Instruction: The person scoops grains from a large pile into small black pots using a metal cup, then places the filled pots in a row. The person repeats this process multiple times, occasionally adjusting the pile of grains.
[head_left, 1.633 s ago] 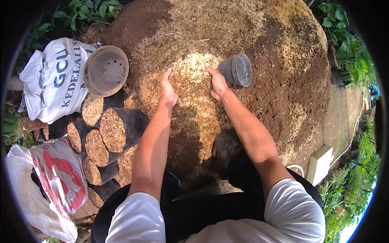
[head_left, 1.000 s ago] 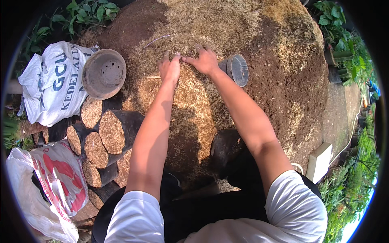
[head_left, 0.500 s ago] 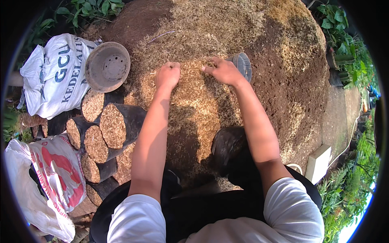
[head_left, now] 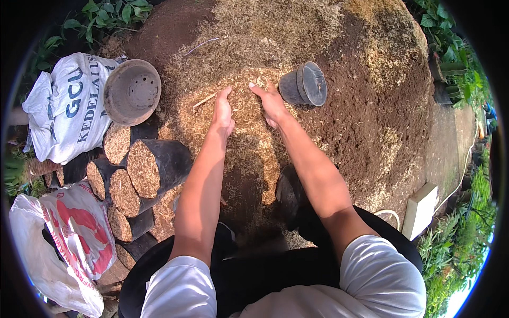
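Note:
My left hand (head_left: pixel 222 112) rests at the heap of straw-coloured husks (head_left: pixel 241 135), its fingers stretched forward. Across from it, my right hand (head_left: pixel 272 106) is turned inward with thumb and fingers apart. A strip of loose husks lies between the two palms, and neither hand grips anything I can see. Beside the left fingertips lies a pale stick (head_left: pixel 204 100). Just right of my right hand, a grey plastic pot (head_left: pixel 289 87), apparently nested with another, lies tipped on its side. Some of the fingers are hidden behind the hands or in the husks.
At left are a round grey pot with drain holes (head_left: pixel 132 98), several husk-filled black grow bags (head_left: pixel 172 164), a white sack (head_left: pixel 66 114) and a red-and-white sack (head_left: pixel 87 225). Dark soil (head_left: pixel 366 122) spreads at right, near a pale rectangular block (head_left: pixel 419 211).
My right hand has moved left, away from the grey pots, which now show fully. My left hand has uncurled and come slightly nearer to me. The palms now face each other, closer together.

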